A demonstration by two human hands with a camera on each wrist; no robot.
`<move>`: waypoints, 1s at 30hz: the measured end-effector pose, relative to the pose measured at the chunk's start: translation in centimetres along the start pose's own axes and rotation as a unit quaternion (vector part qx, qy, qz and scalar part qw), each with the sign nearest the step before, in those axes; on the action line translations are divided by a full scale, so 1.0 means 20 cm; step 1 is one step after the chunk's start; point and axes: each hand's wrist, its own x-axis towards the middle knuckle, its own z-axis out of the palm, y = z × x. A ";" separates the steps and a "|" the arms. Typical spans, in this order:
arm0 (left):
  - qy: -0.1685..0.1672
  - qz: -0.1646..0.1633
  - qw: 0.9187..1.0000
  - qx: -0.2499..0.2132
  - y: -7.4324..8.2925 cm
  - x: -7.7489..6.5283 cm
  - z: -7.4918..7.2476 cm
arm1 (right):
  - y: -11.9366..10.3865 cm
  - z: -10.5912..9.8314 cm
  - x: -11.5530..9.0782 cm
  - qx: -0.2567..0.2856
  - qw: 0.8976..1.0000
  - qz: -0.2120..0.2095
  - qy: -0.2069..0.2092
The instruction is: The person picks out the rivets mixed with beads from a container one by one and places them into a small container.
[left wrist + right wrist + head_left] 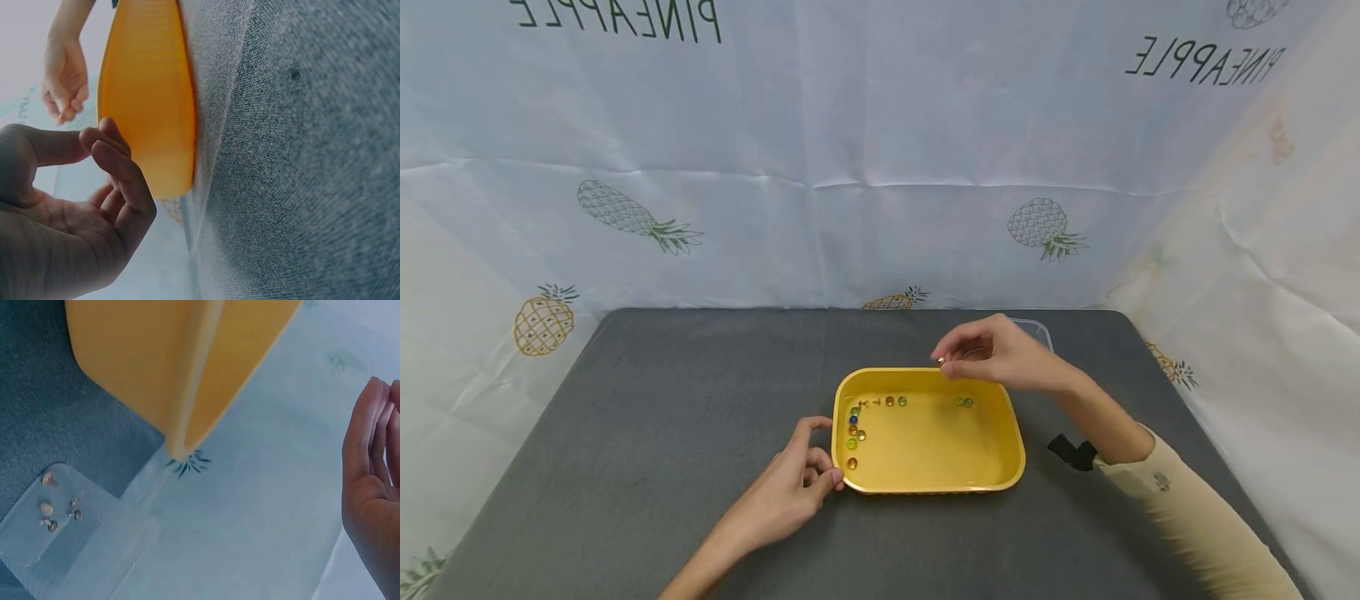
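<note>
Just right of centre in the head view, we see the right hand [1003, 357] pinching what looks like a brass thumbtack [941, 361], probably light, rigid and slick, best taken by its head's edge, while the left hand [792, 493] grips the yellow plastic tray [925, 450].

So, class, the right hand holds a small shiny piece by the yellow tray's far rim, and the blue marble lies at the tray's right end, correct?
Not quite: the head view shows the blue marble at the left end of the yellow tray. The right hand does hold a shiny piece by its far rim.
</note>
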 end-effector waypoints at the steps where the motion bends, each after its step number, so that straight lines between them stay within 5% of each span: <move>1: -0.001 0.000 1.000 -0.001 0.00 0.00 0.00 | 0.00 -0.01 -0.01 -0.006 1.000 -0.002 0.008; 30: -0.005 0.015 1.000 -0.002 0.01 -0.01 -0.01 | 0.20 -0.21 -0.16 -0.050 0.982 0.059 0.170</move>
